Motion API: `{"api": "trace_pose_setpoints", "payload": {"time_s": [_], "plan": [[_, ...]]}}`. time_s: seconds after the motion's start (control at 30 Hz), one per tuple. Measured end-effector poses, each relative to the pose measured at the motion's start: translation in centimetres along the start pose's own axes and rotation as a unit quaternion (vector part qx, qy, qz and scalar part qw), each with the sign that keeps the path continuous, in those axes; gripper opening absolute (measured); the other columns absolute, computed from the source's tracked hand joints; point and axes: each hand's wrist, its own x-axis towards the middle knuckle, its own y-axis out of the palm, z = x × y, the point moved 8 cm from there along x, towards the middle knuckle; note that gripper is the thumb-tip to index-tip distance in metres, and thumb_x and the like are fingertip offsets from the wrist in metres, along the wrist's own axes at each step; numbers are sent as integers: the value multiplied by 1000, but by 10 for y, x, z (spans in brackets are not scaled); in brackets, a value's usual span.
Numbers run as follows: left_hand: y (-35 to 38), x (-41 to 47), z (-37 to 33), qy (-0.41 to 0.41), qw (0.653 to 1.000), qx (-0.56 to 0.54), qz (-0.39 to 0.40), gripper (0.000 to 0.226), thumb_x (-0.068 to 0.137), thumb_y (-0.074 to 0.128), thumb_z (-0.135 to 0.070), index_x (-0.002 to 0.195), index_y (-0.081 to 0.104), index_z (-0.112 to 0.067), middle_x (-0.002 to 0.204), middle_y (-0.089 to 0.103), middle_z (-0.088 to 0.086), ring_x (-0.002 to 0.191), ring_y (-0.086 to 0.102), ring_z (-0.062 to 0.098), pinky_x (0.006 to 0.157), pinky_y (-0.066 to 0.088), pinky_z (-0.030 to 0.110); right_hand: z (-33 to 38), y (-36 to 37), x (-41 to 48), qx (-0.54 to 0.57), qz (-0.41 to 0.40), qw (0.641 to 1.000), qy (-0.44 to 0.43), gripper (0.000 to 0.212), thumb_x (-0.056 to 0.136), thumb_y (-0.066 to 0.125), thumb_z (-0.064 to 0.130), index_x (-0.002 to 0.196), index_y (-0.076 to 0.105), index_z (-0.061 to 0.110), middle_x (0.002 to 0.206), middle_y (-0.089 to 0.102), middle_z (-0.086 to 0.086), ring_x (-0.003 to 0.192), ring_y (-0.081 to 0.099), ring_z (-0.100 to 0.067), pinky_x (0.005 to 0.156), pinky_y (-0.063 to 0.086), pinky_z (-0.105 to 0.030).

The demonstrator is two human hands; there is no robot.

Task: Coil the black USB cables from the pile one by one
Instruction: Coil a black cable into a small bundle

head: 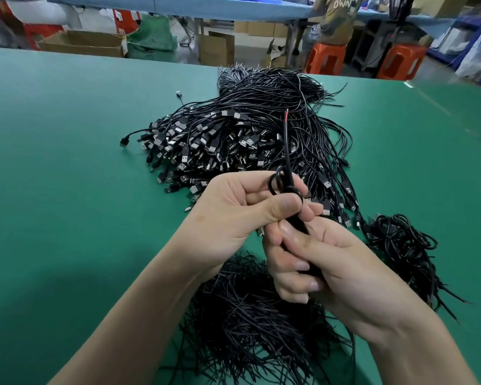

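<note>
A worker's left hand [242, 209] and right hand [325, 262] meet above a green table [67, 168], both closed on one black USB cable [297, 225]. The left hand's fingers curl inward, and its thumb presses small loops of the cable against them. The right hand, just below and touching the left, wraps its fingers round the cable's lower part. The cable's free end stands up from the loops and shows a red tip. Behind the hands lies the pile [233, 134] of uncoiled cables, its plugs massed toward the left. A smaller heap of coiled cables [400, 245] sits to the right, and a mass of thin black strands [247, 323] spreads beneath the forearms. Beyond the table are two orange stools [326, 58], a cardboard box [81, 43] and another person [339, 20] at a blue bench [233, 8].
</note>
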Motion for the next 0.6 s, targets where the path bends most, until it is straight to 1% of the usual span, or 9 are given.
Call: {"api": "trace_pose_setpoints", "payload": {"time_s": [0.1,0.17,0.27,0.33,0.37,0.4,0.47,0.53,0.6], "plan": [[-1,1,-1,12,999,-14,-31,12,90,72,-20,95,79,-26,78,75,8,100,77,26,82,61,29,0,0,-1,48,13,999,8,15,98,56,28,94,60,14,70,38,1,55,27,-12,48,30,-24],[-2,2,0,12,998,-29,-57,5,93,76,-25,96,79,-25,72,73,5,98,78,24,72,62,27,0,-2,-1,60,6,998,9,24,99,51,35,99,63,13,72,39,0,57,26,-14,49,28,-27],[-4,1,4,11,996,-19,-91,11,86,75,-30,96,79,-26,58,66,-1,99,77,26,73,62,34,-1,-10,1,5,-46,999,-14,34,101,44,41,97,63,14,69,37,1,53,28,-12,47,29,-25],[-5,1,6,9,995,3,-100,7,88,76,-28,95,79,-27,65,72,1,96,76,36,73,60,44,0,-15,2,-58,-82,994,-32,32,101,43,42,91,59,16,67,36,3,53,29,-12,47,29,-24],[-6,1,7,10,994,20,-105,7,89,77,-25,95,80,-28,75,77,4,88,75,37,73,58,42,1,-17,2,-100,-101,989,-39,31,101,42,42,86,56,18,66,36,5,53,30,-12,47,28,-25],[-7,1,6,11,994,34,-107,9,88,77,-23,96,80,-27,87,80,7,79,73,31,71,59,37,3,-20,1,-145,-120,981,-46,30,100,41,42,82,52,20,65,36,7,54,31,-11,48,26,-26],[-8,1,2,9,994,57,-94,14,86,77,-22,100,79,-23,103,80,8,79,74,18,71,62,29,9,-28,-1,-251,-164,952,-66,32,102,40,43,78,47,21,62,38,12,55,32,-7,50,24,-23],[-12,1,-6,8,989,121,-84,30,86,76,-24,115,74,-20,115,78,2,104,74,14,88,60,28,17,-32,-3,-377,-204,900,-83,34,107,38,41,78,45,24,60,42,14,54,33,-3,52,27,-19],[-25,-2,-20,22,961,241,-133,52,87,76,-33,136,60,-23,131,70,-8,121,65,5,102,54,30,20,-38,-7,-490,-249,832,-80,35,106,35,45,79,43,25,60,49,14,53,39,-5,50,30,-21]]}}
